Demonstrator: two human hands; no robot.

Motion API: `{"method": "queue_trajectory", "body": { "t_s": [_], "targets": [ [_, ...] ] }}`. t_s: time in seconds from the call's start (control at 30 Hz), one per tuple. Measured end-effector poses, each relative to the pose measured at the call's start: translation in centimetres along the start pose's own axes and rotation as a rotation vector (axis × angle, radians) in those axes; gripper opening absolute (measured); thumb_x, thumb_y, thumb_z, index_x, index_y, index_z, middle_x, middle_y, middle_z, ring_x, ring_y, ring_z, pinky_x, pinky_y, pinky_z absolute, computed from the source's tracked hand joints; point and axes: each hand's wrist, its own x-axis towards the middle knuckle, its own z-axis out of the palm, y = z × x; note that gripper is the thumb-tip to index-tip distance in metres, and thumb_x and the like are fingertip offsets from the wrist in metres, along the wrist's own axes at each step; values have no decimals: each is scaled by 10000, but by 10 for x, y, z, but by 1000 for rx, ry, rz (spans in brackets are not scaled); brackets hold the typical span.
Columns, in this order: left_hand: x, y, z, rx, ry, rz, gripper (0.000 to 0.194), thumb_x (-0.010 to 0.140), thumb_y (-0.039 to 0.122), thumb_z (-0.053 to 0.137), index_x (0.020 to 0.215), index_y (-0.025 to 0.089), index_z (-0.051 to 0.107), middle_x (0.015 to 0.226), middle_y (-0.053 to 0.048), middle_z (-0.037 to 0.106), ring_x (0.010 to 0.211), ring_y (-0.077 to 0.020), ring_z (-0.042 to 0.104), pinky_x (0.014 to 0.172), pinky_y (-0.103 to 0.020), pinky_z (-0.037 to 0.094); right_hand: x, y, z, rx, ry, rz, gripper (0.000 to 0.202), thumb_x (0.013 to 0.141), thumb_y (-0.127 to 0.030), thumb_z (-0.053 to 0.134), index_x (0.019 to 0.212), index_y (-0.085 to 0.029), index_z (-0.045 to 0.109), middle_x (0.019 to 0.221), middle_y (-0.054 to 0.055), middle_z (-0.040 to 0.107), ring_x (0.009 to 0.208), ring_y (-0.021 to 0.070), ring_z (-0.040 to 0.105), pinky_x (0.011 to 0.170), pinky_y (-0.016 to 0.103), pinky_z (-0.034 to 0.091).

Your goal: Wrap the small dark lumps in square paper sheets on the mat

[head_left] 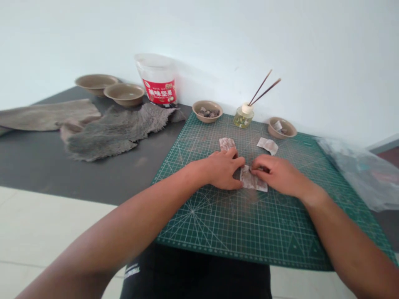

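A stained, pale square piece (pixel 253 182) lies flat on the green cutting mat (pixel 215 216). My left hand (pixel 225 168) rests with its fingers apart, thumb and fingertip at the piece's left edge. My right hand (pixel 279 173) is closed over the upper right part of the piece, its fingertips pinched together; what they hold, if anything, is hidden. Behind my left hand lies a second stained piece (pixel 227 143), partly covered by the fingers. Another pale piece (pixel 268 145), slightly curled, lies behind my right hand.
Along the wall stand a bowl of small dark lumps (pixel 208 112), a reed diffuser (pixel 243 116), a bowl with pale pieces (pixel 282 128) and a red-labelled tub (pixel 158 81). Two bowls (pixel 124 94) and rough grey cloth (pixel 114 131) are left, a plastic bag (pixel 363 170) right.
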Motion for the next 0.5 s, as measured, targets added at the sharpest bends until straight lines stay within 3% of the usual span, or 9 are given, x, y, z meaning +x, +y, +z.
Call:
{"method": "queue_trajectory", "body": {
  "t_s": [0.13, 0.3, 0.43, 0.5],
  "targets": [
    [0, 0, 0, -4, -3, 17, 531, 828, 590, 567, 1218, 234, 507, 1325, -123, 470, 1165, -329, 554, 978, -473, 454, -3, 1, -1, 84, -100, -69, 91, 930, -239, 587, 873, -234, 658, 928, 13, 691, 833, 176, 638, 748, 313, 472],
    [1, -1, 2, 3, 8, 21, 546, 824, 582, 564, 1227, 219, 504, 1320, -141, 464, 1162, -347, 556, 976, -487, 454, -3, 3, 3, 12, 26, -6, 104, 946, -236, 569, 876, -224, 645, 886, 23, 685, 814, 183, 632, 730, 317, 463],
    [1, -1, 2, -6, -3, 26, 546, 821, 589, 561, 1219, 220, 502, 1315, -136, 468, 1167, -343, 554, 980, -484, 454, -3, 4, 3, 59, -80, -82, 100, 944, -218, 574, 868, -230, 638, 933, 14, 680, 852, 175, 635, 763, 310, 471],
    [1, -1, 2, -9, 3, 32, 545, 818, 585, 564, 1219, 221, 501, 1309, -135, 470, 1162, -342, 556, 974, -484, 458, -3, 4, 3, 59, -57, -92, 102, 955, -216, 554, 899, -233, 638, 975, 20, 680, 882, 179, 636, 789, 317, 472]
  ]
}}
